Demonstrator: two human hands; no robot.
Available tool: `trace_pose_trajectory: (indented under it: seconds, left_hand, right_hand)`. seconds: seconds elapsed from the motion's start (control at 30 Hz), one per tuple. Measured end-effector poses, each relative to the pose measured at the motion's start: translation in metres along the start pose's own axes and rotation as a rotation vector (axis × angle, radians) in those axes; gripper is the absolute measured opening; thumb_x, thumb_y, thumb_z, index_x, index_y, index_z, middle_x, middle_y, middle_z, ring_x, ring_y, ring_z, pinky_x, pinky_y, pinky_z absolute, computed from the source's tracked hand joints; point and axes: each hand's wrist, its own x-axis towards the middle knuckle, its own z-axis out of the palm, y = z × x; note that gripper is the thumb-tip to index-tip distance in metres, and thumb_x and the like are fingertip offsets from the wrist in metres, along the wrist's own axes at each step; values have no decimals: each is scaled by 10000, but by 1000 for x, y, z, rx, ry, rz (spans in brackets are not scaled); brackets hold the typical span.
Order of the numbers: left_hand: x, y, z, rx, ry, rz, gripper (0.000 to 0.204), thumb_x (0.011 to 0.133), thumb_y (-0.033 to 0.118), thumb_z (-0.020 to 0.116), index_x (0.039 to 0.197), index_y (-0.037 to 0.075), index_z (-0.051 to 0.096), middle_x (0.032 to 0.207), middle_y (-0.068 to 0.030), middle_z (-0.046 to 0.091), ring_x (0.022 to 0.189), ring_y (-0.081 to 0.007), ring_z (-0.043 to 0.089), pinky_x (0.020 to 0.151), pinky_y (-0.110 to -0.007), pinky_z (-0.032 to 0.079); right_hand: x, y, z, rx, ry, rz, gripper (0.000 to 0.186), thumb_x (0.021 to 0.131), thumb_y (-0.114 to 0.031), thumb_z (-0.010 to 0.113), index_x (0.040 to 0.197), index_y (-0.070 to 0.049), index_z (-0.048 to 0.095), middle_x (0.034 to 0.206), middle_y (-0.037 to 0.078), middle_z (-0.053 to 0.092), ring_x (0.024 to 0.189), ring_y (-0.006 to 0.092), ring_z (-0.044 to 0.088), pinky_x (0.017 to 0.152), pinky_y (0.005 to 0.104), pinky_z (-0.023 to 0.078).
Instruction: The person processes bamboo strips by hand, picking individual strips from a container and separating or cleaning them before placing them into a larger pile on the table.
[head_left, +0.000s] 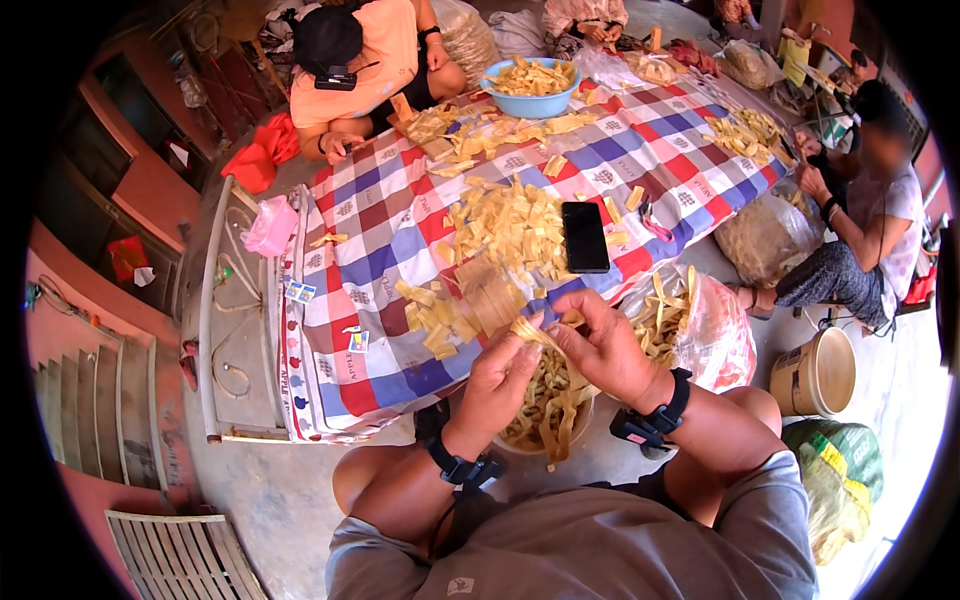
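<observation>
Between my two hands, above my lap, is a pale yellow flat strip (pixel 535 332), folded or bundled. My left hand (pixel 500 375) pinches it with thumb and fingers. My right hand (pixel 612 352) is closed at its other side, thumb against fingers. Right below them stands a basin of long, curled yellow strips (pixel 555 400), its rim largely hidden. On the checked tablecloth (pixel 375 300) ahead lie a wooden board (pixel 487 293) and a heap of short yellow folded pieces (pixel 515 225). A black phone (pixel 585 237) rests at the heap's right.
A plastic bag (pixel 718 335) of strips sits beside my right arm, with a beige bucket (pixel 830 372) further right. A blue basin (pixel 530 104) of strips stands at the far table edge. Co-workers (pixel 365 60) sit around the table. A pink container (pixel 268 228) is at left.
</observation>
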Motion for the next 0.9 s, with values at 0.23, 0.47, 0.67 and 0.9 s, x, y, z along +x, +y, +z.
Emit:
trace_pose_trajectory:
  seconds: [0.23,0.47,0.67,0.9]
  left_hand:
    - [-5,-1,6,-623,124,-292,396,1008,107,548,1395,41,497,1222,-46,604,1104,-110,568,911,-271,463]
    - [-3,-18,2,-707,166,-315,209,996,65,562,1201,37,587,1073,-25,653,942,-72,586,821,-249,475]
    - [-3,-13,1,-342,56,-260,223,984,22,546,1204,24,579,1040,-6,633,874,-40,550,778,-204,448]
    - [-3,-13,-2,-218,-42,-254,221,982,33,556,1198,-10,581,1027,0,636,925,-42,560,818,-219,466]
  right_hand:
    - [-4,-6,3,-166,-76,66,163,925,-76,681,1056,-28,597,861,78,629,750,117,590,643,281,485]
    - [-8,-9,14,-188,-26,-191,115,890,-51,711,967,-10,637,866,85,641,758,168,609,670,286,490]
    - [-8,-11,13,-158,-59,-64,120,906,-24,668,1018,9,643,900,111,646,770,214,635,693,307,508]
    - [-10,-15,9,-249,-110,-114,144,938,-12,605,1075,22,635,910,147,640,803,279,658,733,340,526]
